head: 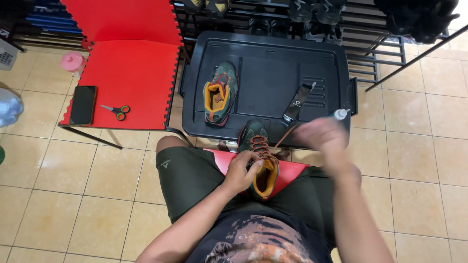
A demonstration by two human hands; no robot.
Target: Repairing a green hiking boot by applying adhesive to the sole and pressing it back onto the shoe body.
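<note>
Beige tiled floor (97,170), viewed from above; a black metal shoe rack (375,44) runs along the far edge, holding dark footwear. In front of the rack sits a black plastic storage-box lid (273,73), serving as a low work surface. On its left half lies a green boot (220,93) with orange lining and red laces, toe pointing away from the person. Toward the lid's right near corner lies a flat black strap-like item (297,103), and at the right edge a small white-capped tube (340,114).

Left of the lid, a red foam mat (131,78) covers a low frame; at its near left corner lie a black smartphone (83,104) and, just beside it, small scissors (117,111) with green and red handles. A pink-capped bottle (73,62) stands on the floor off the mat's left edge.

The person is seated, in dark green shorts, with a red pad (287,171) across the lap. A second green boot (260,158) rests on that pad, toe overlapping the lid's near edge. The left hand (241,170) is curled around the boot's collar, fingers pressed against the laced tongue. The right hand (319,136), motion-blurred, is raised above the lid's near right corner and pinches the end of an orange-brown lace (284,136), which runs taut to the boot's eyelets.
</note>
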